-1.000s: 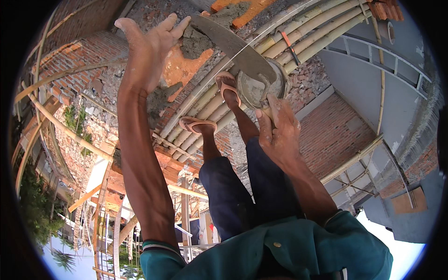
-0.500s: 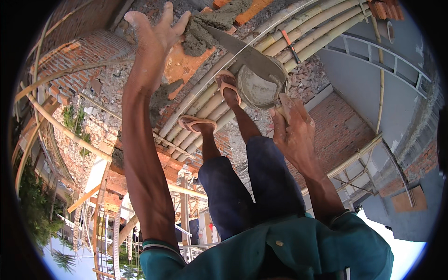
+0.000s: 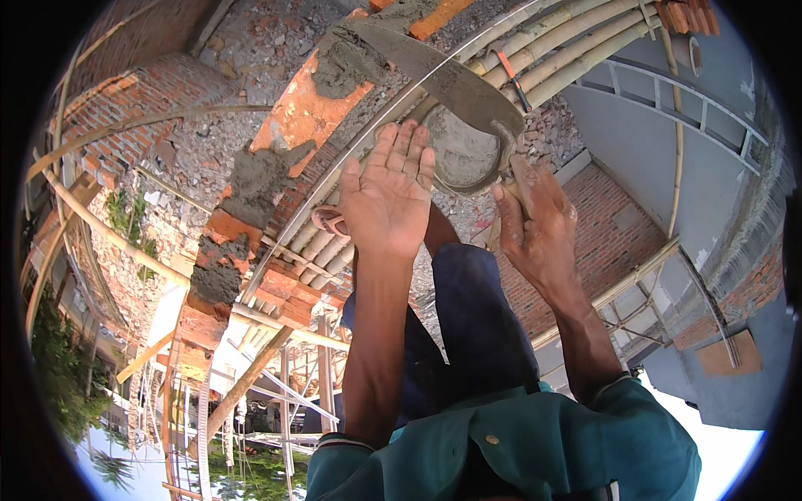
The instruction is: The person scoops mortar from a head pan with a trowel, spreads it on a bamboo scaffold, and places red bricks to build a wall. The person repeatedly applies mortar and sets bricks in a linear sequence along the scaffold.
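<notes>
My left hand [image 3: 388, 194] is open, palm up and fingers stretched, with nothing in it. It hangs over the bamboo platform, just left of a round pan of grey mortar [image 3: 464, 152]. My right hand [image 3: 536, 219] is closed round the handle of a large trowel [image 3: 458, 90]; the handle is mostly hidden by the fingers. The long, mortar-smeared blade reaches up and left across the pan toward the wall top. There, a heap of wet mortar [image 3: 347, 63] lies on the orange brick wall [image 3: 288, 117], with more mortar [image 3: 261, 182] farther along it.
A thin string line [image 3: 344, 153] runs along the wall. Bamboo poles [image 3: 576, 52] form the platform, with an orange-handled tool [image 3: 513, 82] on them. One sandal [image 3: 331, 220] shows beneath my left arm. A ladder [image 3: 668, 98] leans at the right; stacked bricks [image 3: 687, 17] sit at the far right.
My left hand has swung from the mortar on the wall back to the right and nearer, beside the pan. The trowel and right hand have shifted only slightly.
</notes>
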Tool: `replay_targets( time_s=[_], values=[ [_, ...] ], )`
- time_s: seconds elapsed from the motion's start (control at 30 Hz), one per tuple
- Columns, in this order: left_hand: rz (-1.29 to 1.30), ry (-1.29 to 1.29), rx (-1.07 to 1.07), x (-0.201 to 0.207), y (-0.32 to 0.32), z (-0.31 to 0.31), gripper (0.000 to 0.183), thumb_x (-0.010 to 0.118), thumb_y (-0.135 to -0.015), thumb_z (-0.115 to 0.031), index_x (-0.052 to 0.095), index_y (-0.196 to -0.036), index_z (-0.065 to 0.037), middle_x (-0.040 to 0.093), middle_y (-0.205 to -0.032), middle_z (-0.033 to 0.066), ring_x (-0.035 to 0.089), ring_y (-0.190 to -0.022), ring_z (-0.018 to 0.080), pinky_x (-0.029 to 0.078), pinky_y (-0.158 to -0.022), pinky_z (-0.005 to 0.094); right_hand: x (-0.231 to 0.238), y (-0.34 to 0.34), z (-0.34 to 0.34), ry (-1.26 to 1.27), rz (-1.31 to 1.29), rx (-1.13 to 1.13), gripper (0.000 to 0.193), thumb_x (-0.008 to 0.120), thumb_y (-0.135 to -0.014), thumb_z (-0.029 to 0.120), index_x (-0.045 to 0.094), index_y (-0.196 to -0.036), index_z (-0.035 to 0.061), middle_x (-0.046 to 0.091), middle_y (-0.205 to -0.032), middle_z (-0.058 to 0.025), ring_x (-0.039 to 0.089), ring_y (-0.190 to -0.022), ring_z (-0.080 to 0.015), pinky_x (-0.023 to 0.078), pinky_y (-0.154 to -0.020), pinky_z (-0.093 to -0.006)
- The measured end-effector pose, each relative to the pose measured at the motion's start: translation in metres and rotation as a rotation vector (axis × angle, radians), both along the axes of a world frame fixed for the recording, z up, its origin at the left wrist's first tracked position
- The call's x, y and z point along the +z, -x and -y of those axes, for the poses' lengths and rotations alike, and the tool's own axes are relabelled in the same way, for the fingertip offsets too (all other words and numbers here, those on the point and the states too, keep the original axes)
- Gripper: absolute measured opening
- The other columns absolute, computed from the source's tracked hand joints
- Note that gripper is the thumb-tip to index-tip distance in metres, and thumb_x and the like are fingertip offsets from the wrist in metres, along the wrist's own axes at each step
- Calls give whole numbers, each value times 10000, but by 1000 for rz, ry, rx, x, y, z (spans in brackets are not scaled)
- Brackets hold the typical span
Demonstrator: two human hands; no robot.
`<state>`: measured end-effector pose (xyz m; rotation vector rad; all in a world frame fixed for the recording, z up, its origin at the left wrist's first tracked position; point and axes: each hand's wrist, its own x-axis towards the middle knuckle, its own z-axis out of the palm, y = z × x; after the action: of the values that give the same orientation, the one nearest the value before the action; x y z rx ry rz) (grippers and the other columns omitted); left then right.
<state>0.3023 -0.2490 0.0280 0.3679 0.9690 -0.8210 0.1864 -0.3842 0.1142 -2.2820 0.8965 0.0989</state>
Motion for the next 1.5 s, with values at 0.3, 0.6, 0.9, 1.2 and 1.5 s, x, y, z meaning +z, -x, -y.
replay_targets(
  time_s=[0.3, 0.6, 0.9, 1.2, 1.5],
  values=[
    [13, 317, 427, -33, -34, 16, 717, 147, -1129, -487, 201, -1623, 30, 266, -1689, 198, 149, -1609, 355, 146, -1269, 612, -12, 9, 7, 66, -21, 105, 354, 732, -918, 82, 655, -1243, -33, 643, -913, -173, 686, -775, -380, 566, -663, -459],
    [-93, 265, 411, -38, -30, 38, 708, 168, -1116, -498, 324, -1558, 32, 394, -1622, 215, 364, -1489, 357, 246, -1216, 607, 1, -8, 21, 34, 19, 43, 347, 714, -925, 59, 649, -1249, -48, 649, -963, -202, 694, -790, -408, 569, -670, -465],
    [-99, 321, 433, -45, -40, 58, 707, 134, -1117, -505, 367, -1513, 33, 446, -1561, 222, 399, -1452, 338, 255, -1207, 593, -6, -9, 15, 138, -19, 59, 372, 720, -913, 57, 635, -1260, -50, 641, -989, -205, 690, -814, -400, 570, -676, -462],
    [-119, 473, 528, -48, -37, 62, 720, 119, -1120, -503, 369, -1518, 42, 425, -1592, 208, 381, -1483, 346, 265, -1223, 595, -11, -15, 16, 176, -25, 76, 377, 721, -907, 56, 635, -1260, -46, 637, -995, -198, 687, -858, -405, 574, -703, -464],
    [-85, 506, 486, -52, -37, 59, 782, 105, -1111, -566, 314, -1506, 75, 415, -1575, 226, 358, -1493, 394, 269, -1215, 649, -13, -21, 14, 217, 4, 87, 406, 725, -913, 58, 607, -1285, -52, 643, -1042, -201, 686, -885, -402, 577, -728, -471]
  ],
)
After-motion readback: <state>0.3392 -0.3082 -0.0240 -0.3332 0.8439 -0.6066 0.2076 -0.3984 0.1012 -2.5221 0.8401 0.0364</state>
